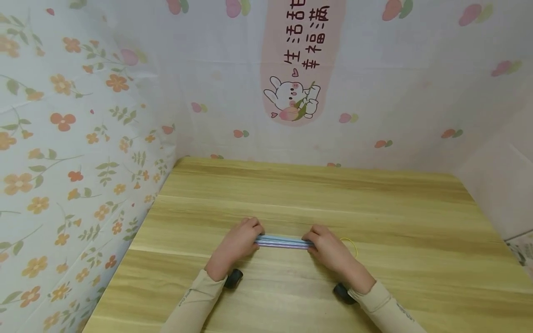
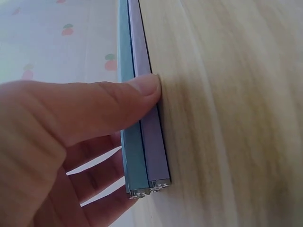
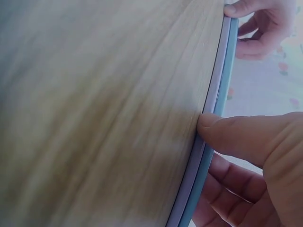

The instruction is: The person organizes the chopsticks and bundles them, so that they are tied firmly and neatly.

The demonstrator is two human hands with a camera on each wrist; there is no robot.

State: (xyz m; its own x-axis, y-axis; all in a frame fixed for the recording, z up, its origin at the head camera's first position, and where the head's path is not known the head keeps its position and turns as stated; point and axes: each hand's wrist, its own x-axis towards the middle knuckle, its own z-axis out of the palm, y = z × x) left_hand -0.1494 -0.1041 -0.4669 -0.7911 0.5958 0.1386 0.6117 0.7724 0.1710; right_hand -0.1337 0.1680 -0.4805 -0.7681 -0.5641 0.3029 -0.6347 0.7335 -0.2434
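Observation:
Between the two hands lies a narrow bundle of long strips (image 1: 283, 241), blue to purple, running left to right just above the table. In the left wrist view a teal strip (image 2: 136, 165) and a lavender strip (image 2: 155, 146) lie side by side, with silvery, jagged ends. My left hand (image 1: 240, 241) pinches the bundle near its left end, thumb across the strips and fingers behind. Toward the right end, my right hand (image 1: 331, 249) grips it the same way; the hand covers that end in the head view.
A thin yellow loop (image 1: 354, 246) lies on the wooden table (image 1: 291, 199) just beyond the right hand. Black wrist devices (image 1: 233, 279) sit under both wrists. Patterned cloth (image 1: 208, 92) hangs along the back and left edges of the table.

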